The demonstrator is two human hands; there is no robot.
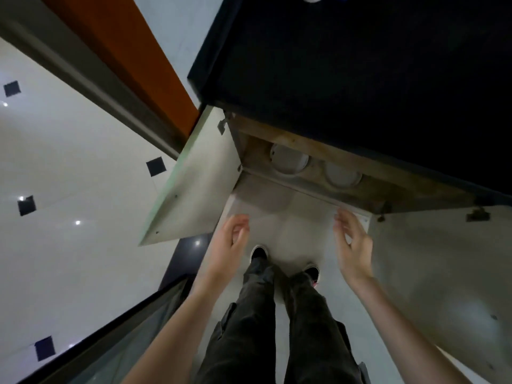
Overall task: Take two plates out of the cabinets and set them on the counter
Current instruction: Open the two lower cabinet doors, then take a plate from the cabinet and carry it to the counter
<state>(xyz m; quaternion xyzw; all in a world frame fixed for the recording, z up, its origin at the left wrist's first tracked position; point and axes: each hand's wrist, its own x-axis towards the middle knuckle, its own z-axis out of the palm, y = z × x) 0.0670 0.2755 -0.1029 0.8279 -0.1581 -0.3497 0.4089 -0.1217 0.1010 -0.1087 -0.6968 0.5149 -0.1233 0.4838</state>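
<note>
Doors both swung open on the under-counter cabinet (pixel 310 173), centre frame: left door (pixel 194 178) angled out toward centre-left, right door (pixel 443 273) filling lower right. Dark counter (pixel 360 65) spans the upper right, directly above the opening.

Two plates visible inside on the shelf, side by side but apart: left plate (pixel 288 159) and right plate (pixel 342 174), both white, lying flat as far as I can tell. Counter edge cuts off their far sides, so can't tell if either is a stack.

Left hand (pixel 231 242) sits lower centre, fingers loosely curled, half open, empty. Right hand (pixel 353 242) sits just right of centre, fingers spread and slightly bent, also empty, fingertips near the cabinet's lower front edge. Neither touches a plate or a door. Person stands facing the opening, shoes (pixel 285 261) on the pale floor (pixel 83 162) between the hands.

Step, my read: cabinet opened, reach-in not yet made. Nothing retrieved, nothing on the counter patch in view.

Next move needs:
- each hand going forward and under the counter lip to its own plate; spacing lines up roughly
- bending lower, since the opening is tight and the view is steep
- fingers under the rim, thumb on top, then lifting clear of the shelf edge
- backing out without clipping the counter underside or door hinges (pixel 221 124)
- raising both to the dark counter above.
</note>
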